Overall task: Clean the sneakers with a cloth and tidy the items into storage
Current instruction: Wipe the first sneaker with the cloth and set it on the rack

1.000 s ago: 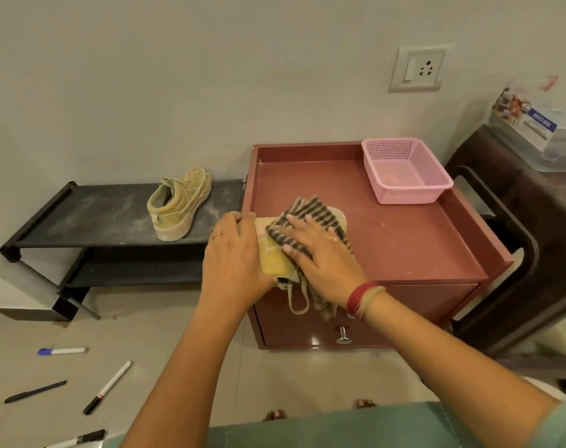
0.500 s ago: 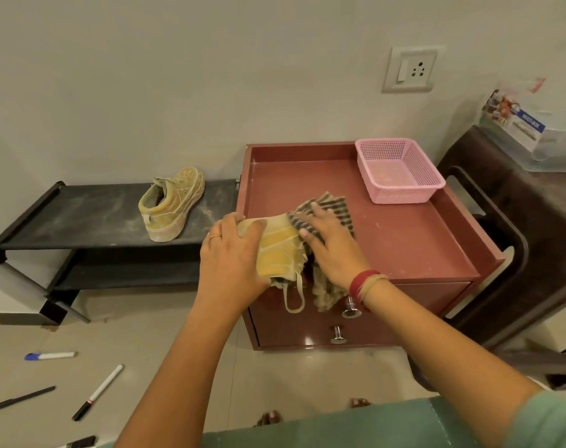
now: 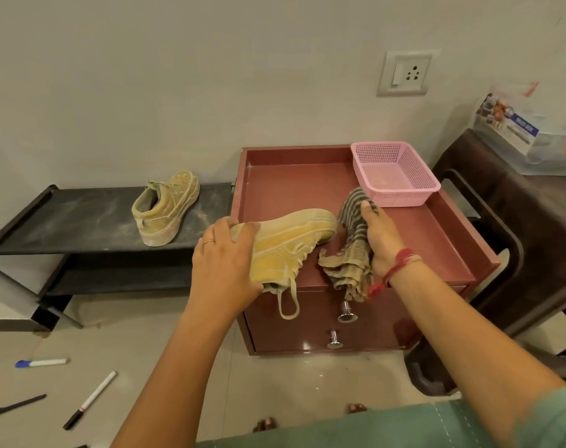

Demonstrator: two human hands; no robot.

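Right, L hand [image 3: 223, 257] has its fingers curled round the heel end of one yellow sneaker [image 3: 288, 240], thumb on the upper. The shoe lies on its side on the reddish-brown table [image 3: 301, 185], near the front left corner, toe pointing right and sole turned toward the wall. One lace loop [image 3: 288, 305] hangs down over the front edge.

R hand [image 3: 382, 240] grips the striped cloth [image 3: 349, 253], bunched up, thumb over the top of it. The cloth sits just beside the sneaker's toe; can't tell if they touch. Its lower end droops past the table's front edge, above the two metal drawer knobs [image 3: 347, 313].

Pink basket [image 3: 395, 173] stands at the back right corner of the table top, just behind the cloth.

2nd sneaker [image 3: 165, 211] stands upright on the top shelf of the black shoe rack [image 3: 81, 221], left of the table, heel toward me.

On the floor at bottom left, well apart from the table: a blue-capped marker [image 3: 42, 363], a white marker w/ black cap [image 3: 91, 399] and a black pen [image 3: 15, 406].
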